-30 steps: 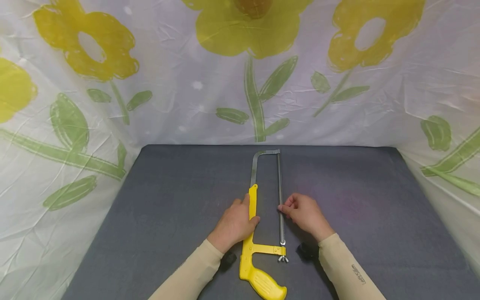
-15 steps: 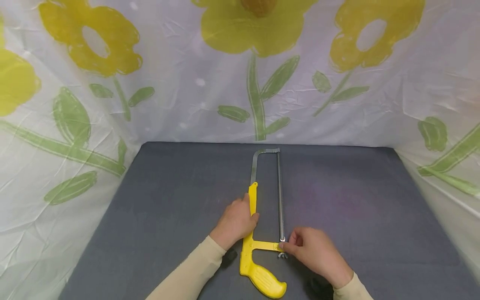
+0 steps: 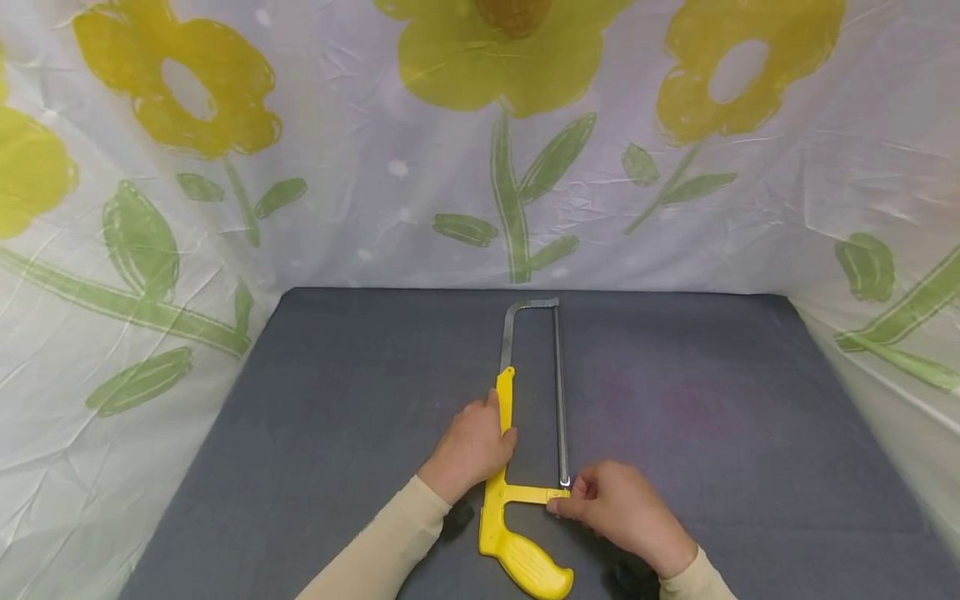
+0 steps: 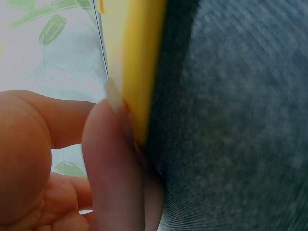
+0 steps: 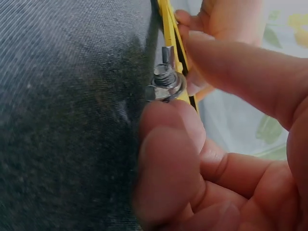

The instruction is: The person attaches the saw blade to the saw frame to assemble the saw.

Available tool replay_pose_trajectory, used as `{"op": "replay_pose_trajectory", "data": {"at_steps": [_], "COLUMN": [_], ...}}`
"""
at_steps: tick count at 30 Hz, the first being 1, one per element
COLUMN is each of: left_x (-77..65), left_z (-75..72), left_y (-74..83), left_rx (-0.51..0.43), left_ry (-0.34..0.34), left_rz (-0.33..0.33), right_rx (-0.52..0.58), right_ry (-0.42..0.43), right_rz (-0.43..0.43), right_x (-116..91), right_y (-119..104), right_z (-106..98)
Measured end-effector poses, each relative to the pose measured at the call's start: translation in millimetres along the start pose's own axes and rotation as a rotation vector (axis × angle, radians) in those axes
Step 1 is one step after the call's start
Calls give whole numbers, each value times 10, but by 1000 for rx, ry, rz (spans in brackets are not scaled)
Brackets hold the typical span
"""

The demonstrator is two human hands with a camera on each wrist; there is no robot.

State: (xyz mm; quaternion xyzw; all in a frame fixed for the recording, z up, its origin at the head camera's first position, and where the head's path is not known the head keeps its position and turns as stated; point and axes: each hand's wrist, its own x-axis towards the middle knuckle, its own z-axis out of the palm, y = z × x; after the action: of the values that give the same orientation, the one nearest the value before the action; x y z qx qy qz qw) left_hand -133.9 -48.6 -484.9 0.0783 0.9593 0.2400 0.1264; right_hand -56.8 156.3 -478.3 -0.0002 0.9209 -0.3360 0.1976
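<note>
A hacksaw [image 3: 534, 567] with a yellow handle lies flat, its steel bow pointing away and its blade [image 3: 560, 392] on the right. My left hand [image 3: 468, 446] grips the yellow part of the frame between thumb and fingers; the left wrist view shows that yellow bar [image 4: 142, 72] at the fingertips. At the near end of the blade, my right hand [image 3: 626, 508] pinches the end of the yellow cross arm [image 3: 527, 494] by the wing nut [image 5: 166, 82]. In the head view the right fingers mostly cover the nut.
Beneath the saw spreads a dark grey cloth-covered table [image 3: 360, 367]. A pale curtain [image 3: 345, 167] with yellow flowers hangs behind it and along both sides. Dark wrist-worn pieces [image 3: 633, 577] show beneath the forearms.
My right hand has come down from the middle of the blade to the wing-nut end, its thumb now over the cross arm's tip. My left hand keeps its grip on the frame.
</note>
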Motion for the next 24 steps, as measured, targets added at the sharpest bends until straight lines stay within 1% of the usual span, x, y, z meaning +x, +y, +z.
{"op": "replay_pose_trajectory", "data": {"at_steps": [4,8,11,15,19,21,24], "left_x": [3,7,6,0,-4,-2,6], "left_z": [4,3,2,7,3,-2,-6], "left_y": [-18,-29,-24,-17,-15,-14,-15], "left_rx": [9,10,9,-2,-6,-7,1], "left_ry": [0,-2,-14,-24,-19,-13,-12], "left_rz": [4,17,18,14,18,22,18], "right_rx": [-15,-10,32,120,198,214,206], "right_ry": [0,-28,-64,-113,-147,-161,-168], "right_rz": [18,11,-4,-40,-82,-75,-52], "right_x": [7,11,9,-1,-10,-12,-14], "right_y": [-10,-1,42,121,151,144,122], "right_z": [15,0,-28,-69,-87,-89,-83]}}
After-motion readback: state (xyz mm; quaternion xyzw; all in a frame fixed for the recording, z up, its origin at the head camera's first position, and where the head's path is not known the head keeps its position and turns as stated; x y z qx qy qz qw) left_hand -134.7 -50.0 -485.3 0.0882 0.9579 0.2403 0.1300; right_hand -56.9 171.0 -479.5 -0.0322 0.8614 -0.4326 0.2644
